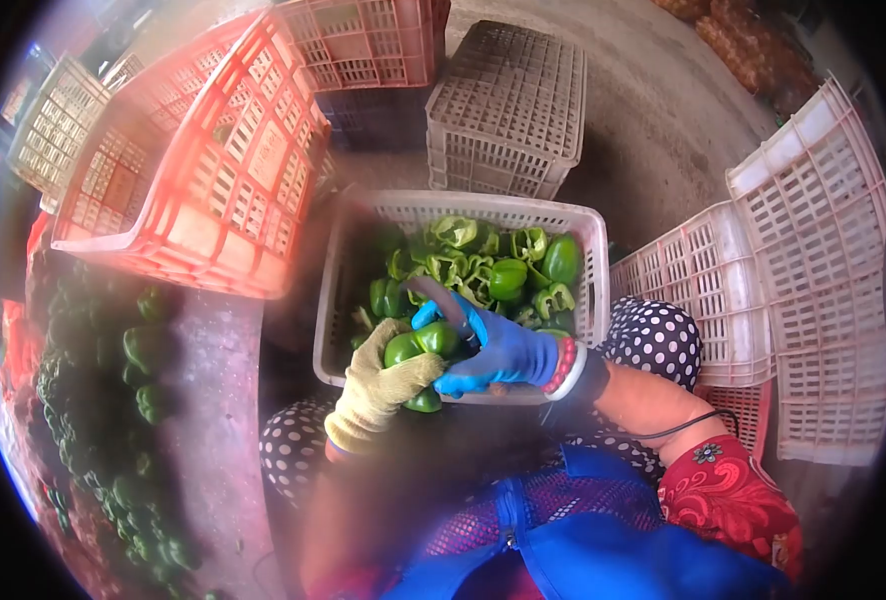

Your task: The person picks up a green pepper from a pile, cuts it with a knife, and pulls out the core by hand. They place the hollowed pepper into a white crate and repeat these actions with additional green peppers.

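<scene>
My left hand (378, 392), in a cream knit glove, is closed around a green bell pepper (401, 350) over the near side of a white plastic crate (595, 262). My right hand (498, 350), in a blue glove, grips a knife with a dark curved blade (441, 303). Most of the handle is hidden in the fingers. The blade rises beside the pepper, and the blue fingertips reach its right side. Inside the crate lie cut green pepper pieces (450, 268) and several whole peppers (561, 260).
A pink crate (225, 165) stands tilted on the left, with a red crate (363, 45) behind. An upturned grey crate (508, 100) sits straight ahead. More white crates (818, 220) lean at the right. Many green peppers (113, 400) are heaped on the left.
</scene>
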The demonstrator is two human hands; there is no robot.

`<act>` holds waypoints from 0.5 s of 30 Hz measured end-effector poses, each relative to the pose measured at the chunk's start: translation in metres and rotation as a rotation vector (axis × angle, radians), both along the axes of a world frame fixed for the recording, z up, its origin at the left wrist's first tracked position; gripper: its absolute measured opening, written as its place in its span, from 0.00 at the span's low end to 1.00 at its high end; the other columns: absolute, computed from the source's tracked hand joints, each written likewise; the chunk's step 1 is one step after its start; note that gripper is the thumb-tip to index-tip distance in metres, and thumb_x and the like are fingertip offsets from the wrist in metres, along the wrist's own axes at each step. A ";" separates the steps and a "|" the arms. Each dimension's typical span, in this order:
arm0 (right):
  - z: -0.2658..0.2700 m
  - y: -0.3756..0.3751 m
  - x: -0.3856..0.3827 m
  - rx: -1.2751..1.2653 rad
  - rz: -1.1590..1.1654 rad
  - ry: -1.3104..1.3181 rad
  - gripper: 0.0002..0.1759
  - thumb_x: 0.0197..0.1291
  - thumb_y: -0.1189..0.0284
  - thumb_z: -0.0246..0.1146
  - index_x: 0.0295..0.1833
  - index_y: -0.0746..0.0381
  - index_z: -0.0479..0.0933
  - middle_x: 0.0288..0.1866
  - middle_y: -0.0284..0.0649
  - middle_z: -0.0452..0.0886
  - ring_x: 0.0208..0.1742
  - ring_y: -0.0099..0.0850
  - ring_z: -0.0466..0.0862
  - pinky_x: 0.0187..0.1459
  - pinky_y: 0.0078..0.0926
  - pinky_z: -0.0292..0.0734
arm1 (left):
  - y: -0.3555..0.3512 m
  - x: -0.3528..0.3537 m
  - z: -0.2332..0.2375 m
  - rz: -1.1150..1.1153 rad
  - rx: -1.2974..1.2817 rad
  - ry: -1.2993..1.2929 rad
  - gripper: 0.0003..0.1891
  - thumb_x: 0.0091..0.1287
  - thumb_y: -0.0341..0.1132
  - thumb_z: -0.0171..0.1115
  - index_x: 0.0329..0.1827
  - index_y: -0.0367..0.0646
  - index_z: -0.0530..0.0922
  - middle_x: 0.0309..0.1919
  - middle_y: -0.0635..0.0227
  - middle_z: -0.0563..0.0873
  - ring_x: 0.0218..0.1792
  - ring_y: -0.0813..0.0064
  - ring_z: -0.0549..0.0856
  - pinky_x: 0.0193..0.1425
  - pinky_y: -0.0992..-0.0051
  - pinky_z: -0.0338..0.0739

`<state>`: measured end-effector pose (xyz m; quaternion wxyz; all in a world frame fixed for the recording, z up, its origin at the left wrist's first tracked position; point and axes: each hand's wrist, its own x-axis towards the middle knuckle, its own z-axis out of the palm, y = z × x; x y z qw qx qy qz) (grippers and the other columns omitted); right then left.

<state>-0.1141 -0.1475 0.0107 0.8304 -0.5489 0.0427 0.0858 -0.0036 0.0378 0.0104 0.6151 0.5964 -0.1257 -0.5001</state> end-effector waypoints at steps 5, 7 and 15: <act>-0.003 0.002 -0.004 0.296 -0.118 0.178 0.31 0.63 0.75 0.69 0.71 0.55 0.70 0.55 0.33 0.77 0.54 0.22 0.79 0.52 0.23 0.81 | 0.009 0.010 -0.008 -0.016 -0.211 -0.023 0.23 0.63 0.41 0.76 0.54 0.37 0.78 0.40 0.62 0.87 0.38 0.72 0.87 0.42 0.73 0.83; -0.001 0.006 -0.002 0.319 -0.188 0.121 0.27 0.66 0.70 0.69 0.69 0.57 0.73 0.52 0.31 0.77 0.53 0.22 0.78 0.55 0.26 0.76 | 0.008 0.009 -0.005 0.026 -0.293 0.004 0.24 0.64 0.44 0.75 0.53 0.37 0.77 0.40 0.61 0.87 0.38 0.71 0.87 0.43 0.73 0.83; -0.010 -0.012 -0.004 0.835 -0.139 0.065 0.28 0.68 0.76 0.63 0.72 0.49 0.70 0.45 0.54 0.78 0.34 0.39 0.79 0.36 0.35 0.80 | -0.007 0.012 -0.003 0.420 -0.490 0.402 0.33 0.75 0.62 0.50 0.51 0.34 0.81 0.29 0.55 0.84 0.22 0.66 0.80 0.23 0.70 0.74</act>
